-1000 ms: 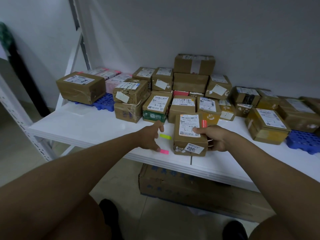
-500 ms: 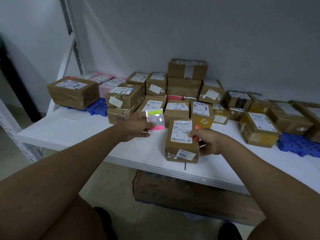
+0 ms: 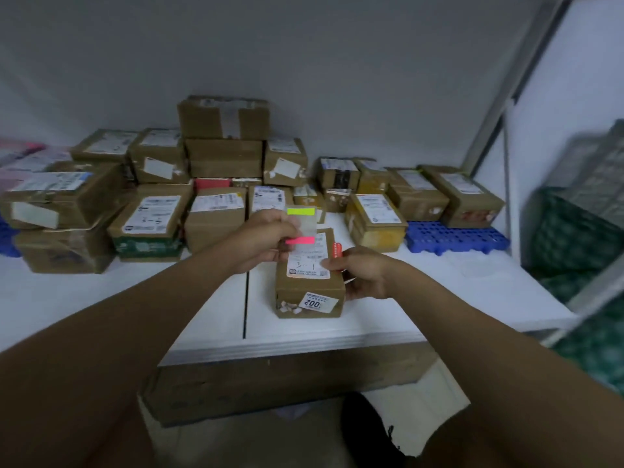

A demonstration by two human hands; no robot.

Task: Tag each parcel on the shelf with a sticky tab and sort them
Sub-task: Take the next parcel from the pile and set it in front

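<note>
While the left hand [image 3: 266, 239] pinches the clear tab sheet [image 3: 301, 226] upright at 12 o'clock, so the tabs face the person, the right hand [image 3: 363, 275] grips the parcel [image 3: 309, 285] at 3 o'clock, steadying it on the shelf [image 3: 439, 298] for tagging.

Brown parcel [image 3: 309, 288] with white label, yellow-and-pink tab sheet [image 3: 301, 226], blue tray [image 3: 456, 238], white shelf [image 3: 135, 305].

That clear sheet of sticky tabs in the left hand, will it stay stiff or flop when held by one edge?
The tab sheet probably holds its shape: it stands upright, unbent, gripped by the left hand at one side. It looks thin and light, so it would likely bend if pressed.
</note>
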